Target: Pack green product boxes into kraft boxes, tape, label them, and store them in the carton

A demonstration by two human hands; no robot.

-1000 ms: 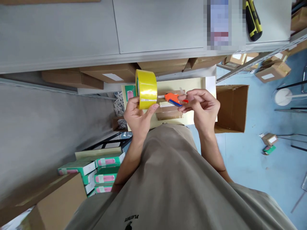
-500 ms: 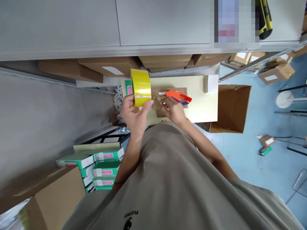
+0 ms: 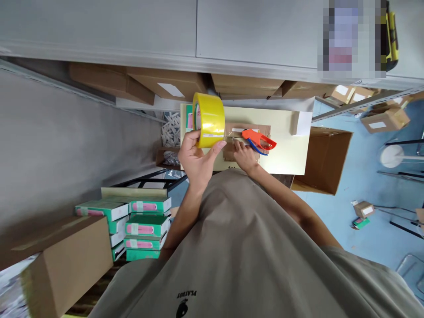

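Observation:
My left hand (image 3: 198,161) grips a roll of yellow packing tape (image 3: 212,121), raised above the pale table board. Its thumb is at the roll's lower right edge and the fingers are around the left side. My right hand (image 3: 245,157) rests lower down on a flat piece of brown cardboard (image 3: 228,155), fingers slightly apart and pointing away from me. Just beyond those fingers, on the cardboard, lies an orange tape dispenser (image 3: 253,136) with a blue curved part. Clear tape seems to show near my fingertips, too small to make out well.
The pale board (image 3: 285,152) carries a small white box (image 3: 302,123). An open carton (image 3: 326,163) stands to the right. Green boxes (image 3: 145,229) are stacked at lower left beside a large carton (image 3: 77,265). A grey shelf (image 3: 132,26) overhangs more cartons (image 3: 172,84).
The view has shifted, so everything sits further right or lower. My right hand's fingers, pinched together before, now lie spread on the cardboard. The tape roll stays in my left hand, turned slightly.

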